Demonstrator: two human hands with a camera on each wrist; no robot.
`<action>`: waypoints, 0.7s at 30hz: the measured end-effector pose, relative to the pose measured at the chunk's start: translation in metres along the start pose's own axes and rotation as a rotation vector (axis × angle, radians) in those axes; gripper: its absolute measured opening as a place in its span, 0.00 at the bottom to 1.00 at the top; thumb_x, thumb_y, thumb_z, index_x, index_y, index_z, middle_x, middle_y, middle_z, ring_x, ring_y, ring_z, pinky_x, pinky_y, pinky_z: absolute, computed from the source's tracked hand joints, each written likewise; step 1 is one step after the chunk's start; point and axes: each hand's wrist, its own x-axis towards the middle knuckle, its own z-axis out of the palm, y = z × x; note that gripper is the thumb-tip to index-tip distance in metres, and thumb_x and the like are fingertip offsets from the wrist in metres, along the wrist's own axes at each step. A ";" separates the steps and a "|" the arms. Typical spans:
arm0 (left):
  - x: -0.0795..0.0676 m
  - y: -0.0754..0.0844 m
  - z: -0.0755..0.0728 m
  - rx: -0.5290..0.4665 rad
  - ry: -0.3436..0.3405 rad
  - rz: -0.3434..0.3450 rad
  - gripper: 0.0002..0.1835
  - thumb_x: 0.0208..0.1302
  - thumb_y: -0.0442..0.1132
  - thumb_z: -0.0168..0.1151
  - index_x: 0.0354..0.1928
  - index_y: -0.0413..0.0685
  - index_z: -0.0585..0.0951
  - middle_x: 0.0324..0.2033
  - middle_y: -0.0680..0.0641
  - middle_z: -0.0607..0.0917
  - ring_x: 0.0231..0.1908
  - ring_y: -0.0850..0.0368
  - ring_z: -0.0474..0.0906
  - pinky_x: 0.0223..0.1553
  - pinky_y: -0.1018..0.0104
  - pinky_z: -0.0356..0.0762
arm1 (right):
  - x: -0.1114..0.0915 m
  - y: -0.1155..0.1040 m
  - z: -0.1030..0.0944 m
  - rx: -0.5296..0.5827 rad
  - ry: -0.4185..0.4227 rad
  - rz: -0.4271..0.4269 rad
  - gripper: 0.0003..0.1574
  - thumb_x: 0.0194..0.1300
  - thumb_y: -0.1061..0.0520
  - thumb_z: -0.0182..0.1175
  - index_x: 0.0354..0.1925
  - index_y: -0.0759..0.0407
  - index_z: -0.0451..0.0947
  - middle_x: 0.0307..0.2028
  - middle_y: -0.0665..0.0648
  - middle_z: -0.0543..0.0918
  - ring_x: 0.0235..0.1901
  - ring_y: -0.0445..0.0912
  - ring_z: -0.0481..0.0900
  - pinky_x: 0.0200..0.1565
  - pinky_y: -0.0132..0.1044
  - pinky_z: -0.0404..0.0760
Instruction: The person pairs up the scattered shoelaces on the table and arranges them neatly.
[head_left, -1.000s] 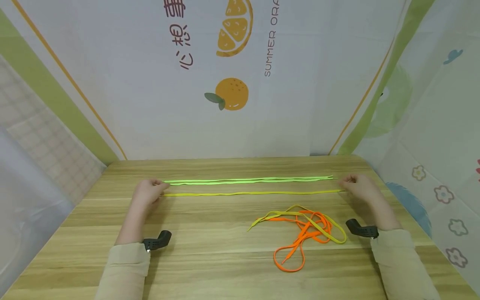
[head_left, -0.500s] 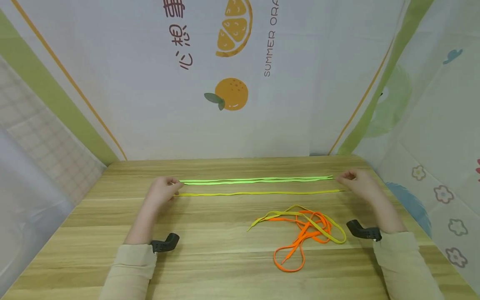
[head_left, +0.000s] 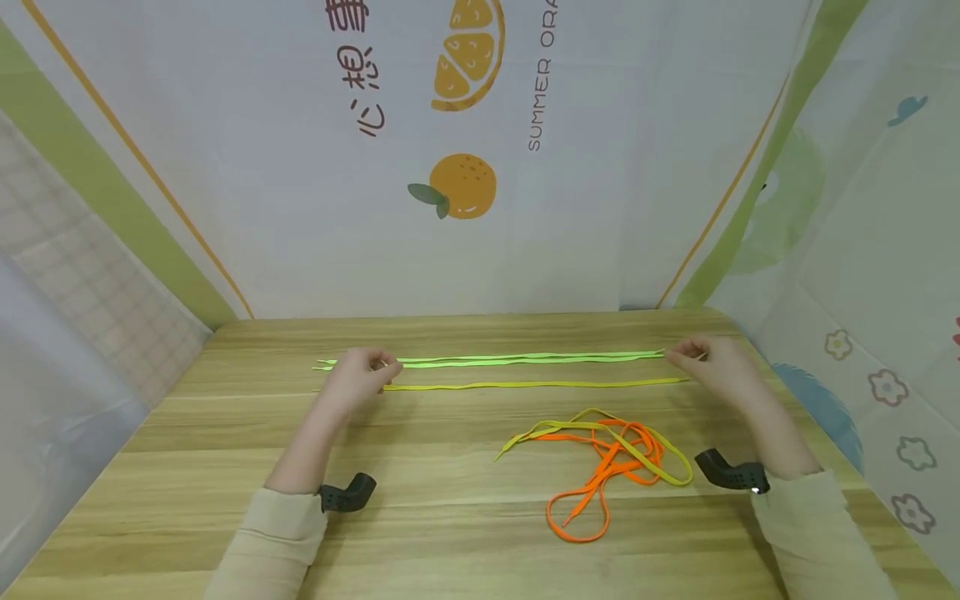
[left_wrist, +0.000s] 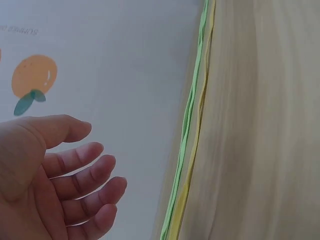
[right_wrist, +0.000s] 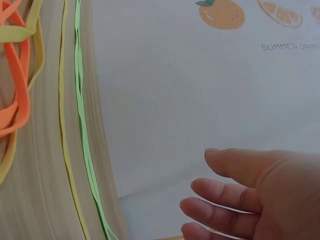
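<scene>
place: a screened-off work spot; what building is surrounding it, the views are not showing.
table (head_left: 420, 533): its wood-grain top is stretching wide.
back cloth (head_left: 300, 225): hanging behind the table, it is bearing printed oranges (head_left: 462, 187) and "summer" lettering (head_left: 540, 100).
left cloth (head_left: 127, 275): it is hanging left of the table, showing pale checks (head_left: 60, 200).
right cloth (head_left: 855, 267): it is hanging right of the table, showing flowers (head_left: 888, 389).
wrist cameras (head_left: 347, 497): they are jutting over the table.

From above, my head view looks forward and down on the bench (head_left: 420, 533). My wrist views look closely past the fingers (left_wrist: 90, 176); both see the green laces (right_wrist: 85, 137) and printed orange (right_wrist: 221, 14).
</scene>
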 end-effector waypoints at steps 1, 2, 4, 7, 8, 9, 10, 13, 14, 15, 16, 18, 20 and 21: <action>0.000 0.002 0.003 0.001 -0.001 0.015 0.12 0.66 0.41 0.56 0.42 0.39 0.81 0.27 0.43 0.81 0.28 0.45 0.78 0.29 0.61 0.72 | -0.001 -0.001 0.000 0.000 0.004 -0.004 0.29 0.70 0.42 0.54 0.47 0.67 0.78 0.42 0.63 0.80 0.39 0.55 0.76 0.33 0.42 0.74; 0.000 0.004 0.005 0.007 -0.004 0.029 0.12 0.66 0.41 0.56 0.42 0.39 0.81 0.27 0.42 0.81 0.28 0.46 0.78 0.28 0.61 0.71 | -0.002 -0.001 0.000 0.002 0.009 -0.009 0.28 0.70 0.42 0.54 0.47 0.67 0.79 0.41 0.63 0.80 0.38 0.55 0.76 0.33 0.42 0.74; 0.000 0.006 0.010 0.012 -0.009 0.050 0.12 0.66 0.41 0.57 0.42 0.40 0.81 0.26 0.42 0.81 0.26 0.48 0.77 0.27 0.61 0.70 | -0.004 -0.003 0.001 0.005 0.019 -0.021 0.27 0.70 0.43 0.55 0.46 0.66 0.79 0.40 0.62 0.81 0.38 0.54 0.76 0.32 0.42 0.74; 0.002 0.010 0.017 0.017 -0.018 0.077 0.11 0.65 0.41 0.57 0.42 0.41 0.81 0.26 0.43 0.81 0.23 0.52 0.74 0.25 0.61 0.69 | -0.007 -0.006 0.002 0.012 0.027 -0.034 0.24 0.70 0.45 0.56 0.45 0.66 0.80 0.39 0.61 0.81 0.37 0.54 0.77 0.32 0.42 0.75; 0.002 0.011 0.020 0.021 -0.021 0.085 0.10 0.65 0.41 0.57 0.41 0.42 0.82 0.26 0.44 0.80 0.23 0.53 0.72 0.25 0.62 0.69 | -0.008 -0.007 0.003 0.013 0.027 -0.036 0.25 0.69 0.45 0.56 0.45 0.66 0.80 0.39 0.61 0.81 0.37 0.54 0.77 0.32 0.42 0.75; 0.003 0.012 0.022 0.022 -0.024 0.093 0.10 0.65 0.41 0.58 0.41 0.42 0.82 0.26 0.45 0.80 0.23 0.54 0.71 0.25 0.62 0.69 | -0.009 -0.008 0.004 0.014 0.024 -0.037 0.24 0.69 0.45 0.56 0.45 0.66 0.80 0.39 0.61 0.81 0.37 0.54 0.77 0.33 0.42 0.75; 0.004 0.014 0.024 0.025 -0.027 0.103 0.10 0.65 0.41 0.58 0.40 0.42 0.82 0.26 0.46 0.79 0.23 0.54 0.70 0.25 0.62 0.69 | -0.010 -0.009 0.005 0.020 0.017 -0.034 0.25 0.69 0.45 0.56 0.45 0.66 0.80 0.39 0.61 0.81 0.37 0.54 0.77 0.33 0.43 0.75; 0.006 0.018 0.030 0.037 -0.036 0.132 0.08 0.65 0.41 0.60 0.39 0.43 0.83 0.26 0.49 0.78 0.26 0.55 0.70 0.27 0.62 0.70 | -0.012 -0.011 0.008 0.022 -0.001 -0.027 0.27 0.69 0.43 0.56 0.46 0.66 0.80 0.40 0.61 0.82 0.38 0.53 0.77 0.34 0.43 0.75; 0.007 0.019 0.031 0.040 -0.041 0.143 0.08 0.65 0.40 0.60 0.38 0.43 0.83 0.26 0.50 0.78 0.26 0.55 0.71 0.27 0.61 0.71 | -0.013 -0.012 0.009 0.023 -0.006 -0.024 0.27 0.69 0.42 0.56 0.46 0.65 0.80 0.40 0.61 0.82 0.38 0.53 0.77 0.34 0.43 0.75; 0.008 0.020 0.033 0.042 -0.043 0.152 0.08 0.65 0.40 0.61 0.38 0.44 0.83 0.27 0.50 0.79 0.27 0.55 0.72 0.28 0.61 0.71 | -0.013 -0.013 0.010 0.022 -0.007 -0.027 0.27 0.68 0.42 0.56 0.46 0.65 0.80 0.40 0.61 0.82 0.37 0.53 0.77 0.34 0.42 0.75; 0.008 0.022 0.034 0.042 -0.044 0.158 0.07 0.65 0.40 0.61 0.38 0.44 0.83 0.27 0.51 0.79 0.28 0.55 0.72 0.29 0.61 0.72 | -0.014 -0.013 0.011 0.022 -0.009 -0.030 0.27 0.68 0.41 0.57 0.46 0.65 0.80 0.40 0.60 0.82 0.37 0.52 0.77 0.34 0.42 0.75; 0.009 0.023 0.037 0.042 -0.045 0.177 0.06 0.65 0.39 0.61 0.37 0.44 0.83 0.27 0.51 0.79 0.28 0.55 0.73 0.29 0.61 0.72 | -0.015 -0.015 0.013 0.020 -0.005 -0.046 0.27 0.68 0.42 0.57 0.45 0.65 0.81 0.39 0.60 0.82 0.36 0.51 0.77 0.33 0.42 0.75; 0.010 0.025 0.040 0.045 -0.048 0.195 0.06 0.65 0.39 0.61 0.36 0.44 0.83 0.26 0.51 0.79 0.28 0.55 0.73 0.30 0.61 0.72 | -0.016 -0.017 0.014 0.016 -0.003 -0.061 0.25 0.68 0.43 0.58 0.44 0.64 0.81 0.38 0.59 0.82 0.35 0.50 0.77 0.33 0.41 0.75; 0.010 0.025 0.042 0.047 -0.051 0.202 0.06 0.65 0.39 0.61 0.36 0.44 0.83 0.26 0.52 0.79 0.28 0.56 0.73 0.30 0.61 0.72 | -0.016 -0.018 0.015 0.015 -0.001 -0.068 0.24 0.68 0.43 0.58 0.44 0.64 0.81 0.37 0.58 0.83 0.35 0.50 0.77 0.32 0.41 0.74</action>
